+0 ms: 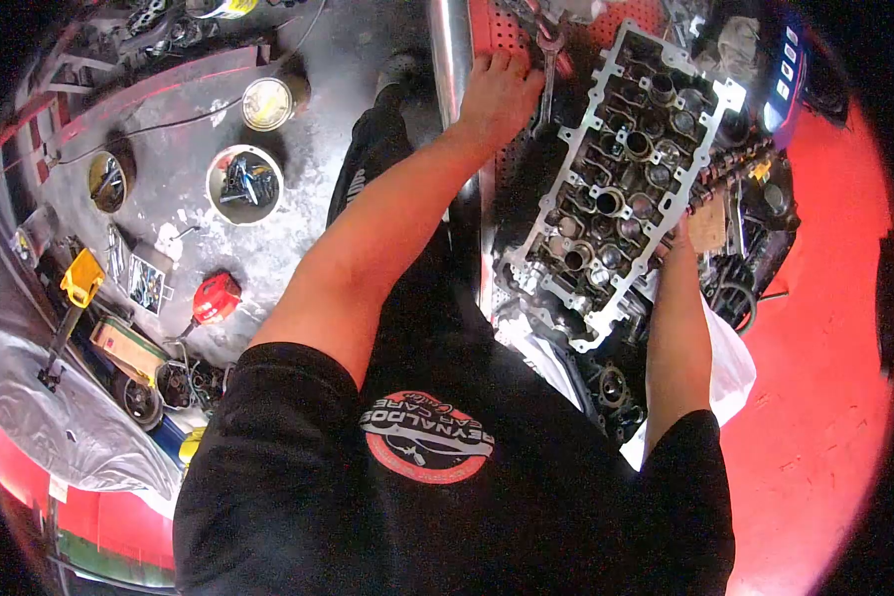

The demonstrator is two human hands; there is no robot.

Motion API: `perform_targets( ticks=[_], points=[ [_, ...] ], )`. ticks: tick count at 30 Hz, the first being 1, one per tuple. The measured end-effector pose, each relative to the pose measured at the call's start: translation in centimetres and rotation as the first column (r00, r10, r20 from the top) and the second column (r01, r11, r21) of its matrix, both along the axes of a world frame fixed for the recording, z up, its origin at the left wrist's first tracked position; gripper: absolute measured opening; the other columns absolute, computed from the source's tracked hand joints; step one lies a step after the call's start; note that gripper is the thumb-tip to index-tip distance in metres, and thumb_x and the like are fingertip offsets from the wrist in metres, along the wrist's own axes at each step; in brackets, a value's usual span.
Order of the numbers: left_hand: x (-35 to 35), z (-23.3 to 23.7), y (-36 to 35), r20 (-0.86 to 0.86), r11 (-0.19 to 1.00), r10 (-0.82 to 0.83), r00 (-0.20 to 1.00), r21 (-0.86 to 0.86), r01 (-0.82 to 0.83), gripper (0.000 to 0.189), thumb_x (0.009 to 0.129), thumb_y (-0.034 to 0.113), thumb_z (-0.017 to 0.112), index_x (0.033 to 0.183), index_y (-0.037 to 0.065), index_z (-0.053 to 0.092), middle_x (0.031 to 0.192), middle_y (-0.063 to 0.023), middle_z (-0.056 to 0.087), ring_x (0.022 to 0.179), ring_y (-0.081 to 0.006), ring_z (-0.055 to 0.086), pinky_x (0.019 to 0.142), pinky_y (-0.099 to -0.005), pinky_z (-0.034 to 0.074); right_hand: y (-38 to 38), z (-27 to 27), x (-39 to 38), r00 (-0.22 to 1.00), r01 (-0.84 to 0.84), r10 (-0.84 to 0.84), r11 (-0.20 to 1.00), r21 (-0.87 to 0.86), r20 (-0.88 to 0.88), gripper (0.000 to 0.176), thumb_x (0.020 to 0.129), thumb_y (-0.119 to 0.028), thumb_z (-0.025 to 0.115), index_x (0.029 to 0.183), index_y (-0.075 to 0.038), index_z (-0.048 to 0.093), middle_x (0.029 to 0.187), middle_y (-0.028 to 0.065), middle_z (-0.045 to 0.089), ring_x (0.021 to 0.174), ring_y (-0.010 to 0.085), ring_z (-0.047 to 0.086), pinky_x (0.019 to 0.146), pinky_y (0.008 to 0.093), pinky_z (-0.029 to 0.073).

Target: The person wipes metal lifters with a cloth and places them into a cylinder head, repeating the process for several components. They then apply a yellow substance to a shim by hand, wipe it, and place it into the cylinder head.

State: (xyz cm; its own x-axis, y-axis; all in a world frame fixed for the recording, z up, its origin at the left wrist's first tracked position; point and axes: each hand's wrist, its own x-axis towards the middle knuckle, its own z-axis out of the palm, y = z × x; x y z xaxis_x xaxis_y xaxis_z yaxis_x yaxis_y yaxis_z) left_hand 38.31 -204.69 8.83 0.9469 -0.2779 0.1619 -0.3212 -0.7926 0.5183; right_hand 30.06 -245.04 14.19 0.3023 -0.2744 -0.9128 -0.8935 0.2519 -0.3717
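Note:
A grey metal engine cylinder head (pixel 611 204) with round bores down its middle lies at a slant over the bench. My right hand (pixel 673 241) is at its right edge, gripping it, the fingers mostly hidden behind the casting. My left hand (pixel 500 94) rests with fingers extended on the red perforated bench top (pixel 495 30), near the bench's metal edge. Just right of it is a combination wrench (pixel 549 74), and I see no tool in that hand.
Beyond the head's right side are a camshaft (pixel 730 171) and other dark engine parts. On the grey floor to the left stand a white bucket (pixel 219 204) of small parts, a round can (pixel 268 104), a red cap-like object (pixel 216 296) and a yellow-headed tool (pixel 82 276).

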Motion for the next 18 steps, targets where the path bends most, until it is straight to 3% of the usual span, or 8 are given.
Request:
perform_targets(
  ticks=[2, 5, 8, 11, 12, 15, 18],
  points=[
    [-0.2, 0.2, -0.6, 0.008, 0.99, 0.082, 0.997, -0.117, -0.08, 0.017, 0.078, 0.016, 0.059, 0.093, 0.009, 0.064, 0.1, -0.0143, 0.063, 0.099, -0.0333, 0.056, 0.086, -0.0498, 0.043, 1.7, 1.1, 0.5, 1.0, 0.015, -0.016, 1.0, -0.026, -0.024, 0.034, 0.091, -0.047, 0.053, 0.098, -0.015, 0.06, 0.085, 0.007, 0.063, 0.077, 0.0274, 0.067, 0.062, 0.0439, 0.059],
    [-2.5, 3.2, -0.4, -0.311, 0.853, 0.103, 0.945, -0.462, -0.245, 0.02, 0.076, 0.013, 0.064, 0.094, 0.006, 0.06, 0.099, -0.0155, 0.062, 0.097, -0.0367, 0.056, 0.086, -0.0532, 0.043, 2.3, 1.3, 0.6, 1.0, 0.001, -0.001, 1.0, -0.028, -0.017, 0.035, 0.09, -0.048, 0.054, 0.1, -0.015, 0.06, 0.087, 0.0071, 0.064, 0.078, 0.0272, 0.067, 0.062, 0.0439, 0.059],
    [-6.0, 7.3, 0.2, -0.469, 0.784, -0.093, 0.878, -0.579, -0.227, 0.025, 0.076, 0.013, 0.067, 0.096, 0.004, 0.057, 0.094, -0.016, 0.06, 0.094, -0.0385, 0.056, 0.085, -0.0535, 0.045, 1.8, 1.0, 0.3, 0.999, -0.025, 0.025, 1.0, -0.002, 0.026, 0.038, 0.089, -0.05, 0.055, 0.102, -0.015, 0.06, 0.091, 0.0073, 0.064, 0.079, 0.0269, 0.067, 0.064, 0.0441, 0.059],
    [-9.5, 8.4, -0.3, -0.317, 0.897, -0.115, 0.941, -0.44, -0.039, 0.034, 0.076, 0.016, 0.072, 0.104, 0.003, 0.056, 0.094, -0.019, 0.061, 0.092, -0.0404, 0.058, 0.078, -0.0489, 0.049, 2.0, 1.2, 0.4, 0.995, -0.062, 0.061, 0.998, 0.01, 0.083, 0.041, 0.087, -0.052, 0.056, 0.105, -0.015, 0.06, 0.094, 0.0076, 0.065, 0.081, 0.0267, 0.067, 0.066, 0.0443, 0.059],
    [-10.0, 9.0, -0.4, -0.341, 0.895, -0.131, 0.931, -0.444, -0.037, 0.034, 0.077, 0.017, 0.072, 0.103, 0.004, 0.056, 0.093, -0.0186, 0.06, 0.092, -0.0399, 0.058, 0.077, -0.0488, 0.049, 1.8, 1.2, 0.2, 0.991, -0.13, 0.132, 0.988, -0.088, 0.021, 0.05, 0.086, -0.058, 0.054, 0.112, -0.015, 0.059, 0.106, 0.0083, 0.065, 0.086, 0.027, 0.067, 0.069, 0.0453, 0.059],
    [-10.4, 10.0, -1.3, -0.392, 0.881, -0.169, 0.904, -0.472, -0.04, 0.032, 0.077, 0.018, 0.072, 0.101, 0.004, 0.055, 0.092, -0.0175, 0.059, 0.091, -0.0384, 0.058, 0.075, -0.0481, 0.049, -0.8, -0.3, 0.3, 1.0, -0.026, 0.026, 1.0, 0.007, -0.004, 0.055, 0.091, -0.052, 0.053, 0.127, -0.01, 0.057, 0.114, 0.0148, 0.066, 0.096, 0.03, 0.068, 0.077, 0.0521, 0.059],
    [-10.6, 9.8, -2.7, -0.386, 0.862, -0.168, 0.907, -0.504, -0.054, 0.031, 0.078, 0.02, 0.071, 0.099, 0.005, 0.055, 0.091, -0.0166, 0.058, 0.091, -0.037, 0.057, 0.074, -0.0474, 0.049, -2.0, -1.0, 0.2, 0.998, -0.058, 0.058, 0.998, -0.026, 0.013, 0.056, 0.091, -0.054, 0.051, 0.125, -0.01, 0.059, 0.113, 0.0129, 0.067, 0.096, 0.03, 0.068, 0.08, 0.0522, 0.058]
  ],
)
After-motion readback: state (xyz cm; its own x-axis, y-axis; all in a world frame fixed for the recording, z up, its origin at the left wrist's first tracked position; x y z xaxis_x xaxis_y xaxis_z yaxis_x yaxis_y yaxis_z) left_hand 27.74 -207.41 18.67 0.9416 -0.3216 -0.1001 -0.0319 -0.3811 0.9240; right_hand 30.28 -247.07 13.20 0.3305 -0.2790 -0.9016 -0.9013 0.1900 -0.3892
